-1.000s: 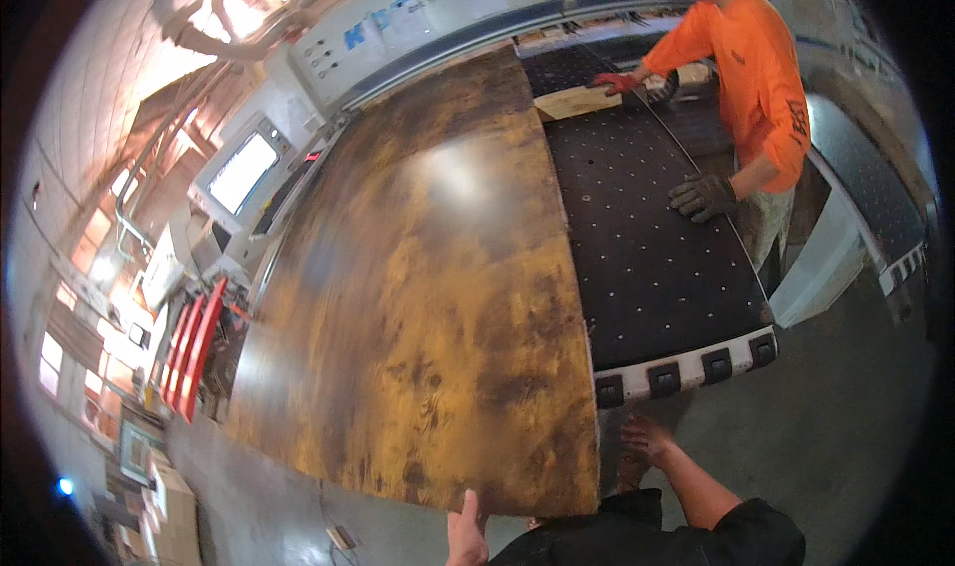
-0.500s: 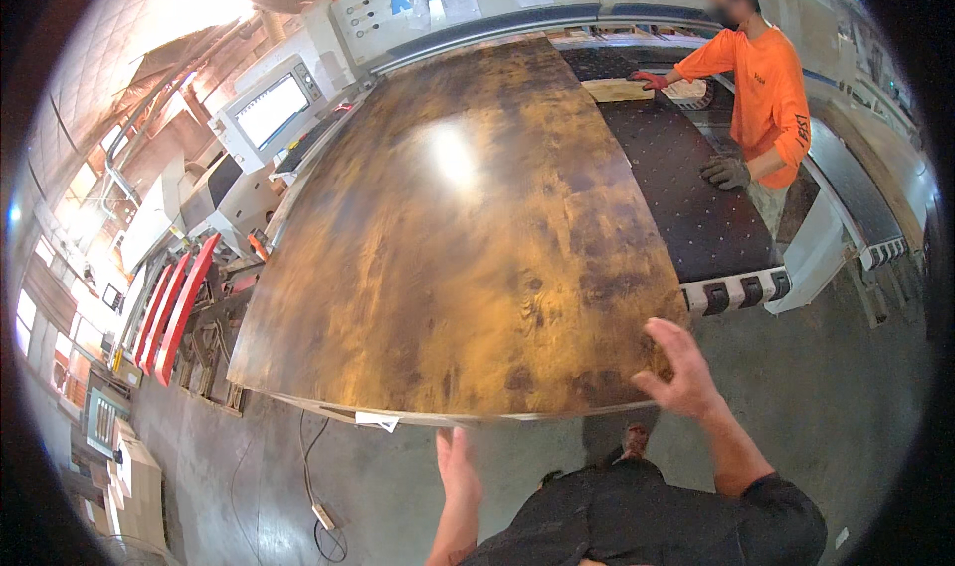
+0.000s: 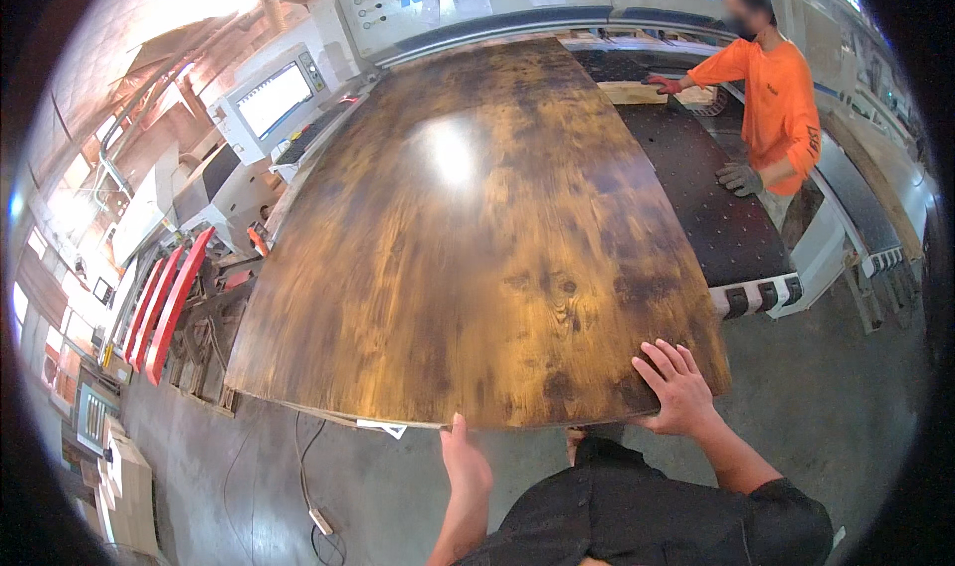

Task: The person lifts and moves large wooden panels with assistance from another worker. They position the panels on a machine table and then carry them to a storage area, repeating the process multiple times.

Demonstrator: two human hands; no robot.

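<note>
A large wood-grain board point(image 3: 468, 278), glossy brown and black, slopes away from me across the machine bed. At the middle of its near edge my left hand point(image 3: 466, 467) is closed on the rim, its thumb at the top and the other fingers hidden below. My right hand point(image 3: 680, 392) lies on the board close to the near right corner, fingers stretched out and apart on the top face, thumb by the front edge. Under the near edge, left of my left hand, a white paper tag point(image 3: 382, 429) pokes out.
To the right, a co-worker in an orange shirt point(image 3: 778, 108) leans on the black studded bed point(image 3: 711, 203) with gloved hands. A control screen point(image 3: 269, 101) stands far left, above red curved bars point(image 3: 179, 307). A cable with a power strip point(image 3: 319, 521) lies on the floor.
My right hand has come down from beside the right corner onto the top face. The left hand has moved up to the rim. The board's near right corner has shifted to the right.
</note>
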